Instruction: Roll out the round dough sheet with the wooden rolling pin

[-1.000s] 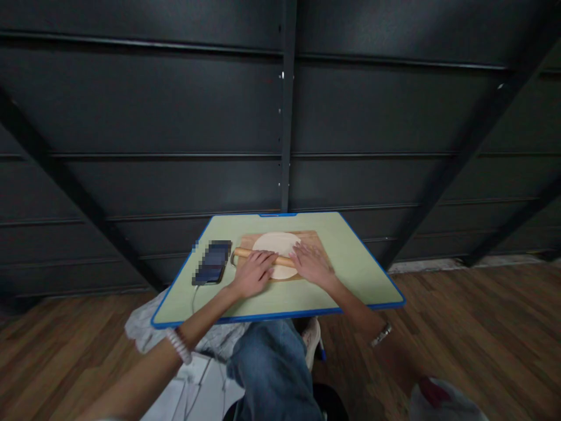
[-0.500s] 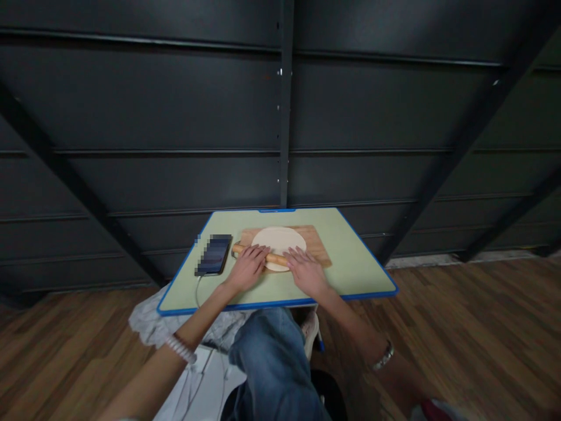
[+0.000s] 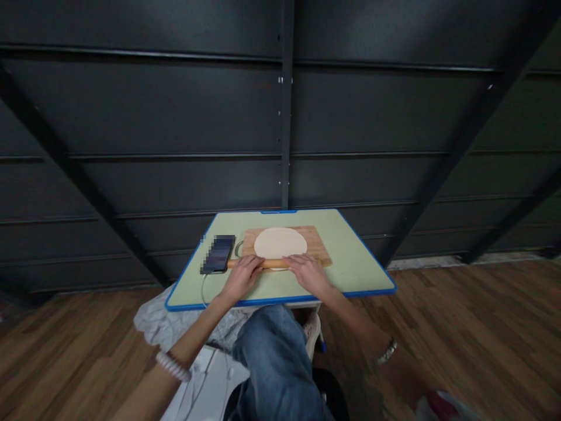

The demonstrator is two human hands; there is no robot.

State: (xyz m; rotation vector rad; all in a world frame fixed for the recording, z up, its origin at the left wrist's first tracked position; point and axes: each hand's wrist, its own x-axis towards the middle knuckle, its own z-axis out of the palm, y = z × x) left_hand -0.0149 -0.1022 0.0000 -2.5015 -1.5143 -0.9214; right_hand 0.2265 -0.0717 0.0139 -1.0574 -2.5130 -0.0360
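Observation:
A flat round sheet of pale dough (image 3: 280, 242) lies on a wooden board (image 3: 318, 248) on a small green table with a blue rim (image 3: 359, 263). A wooden rolling pin (image 3: 275, 264) lies across the near edge of the dough. My left hand (image 3: 241, 276) presses on the pin's left part, fingers stretched over it. On the pin's right part rests my right hand (image 3: 307, 273), fingers flat too.
A dark phone (image 3: 218, 254) with a white cable lies left of the board. A dark metal wall stands right behind the table. My jeans-clad knee (image 3: 274, 345) is under the table's front edge, with white cloth and paper on the wooden floor to the left.
Both hands have drawn the rolling pin towards me, from the middle of the dough to its near edge. More of the dough now shows.

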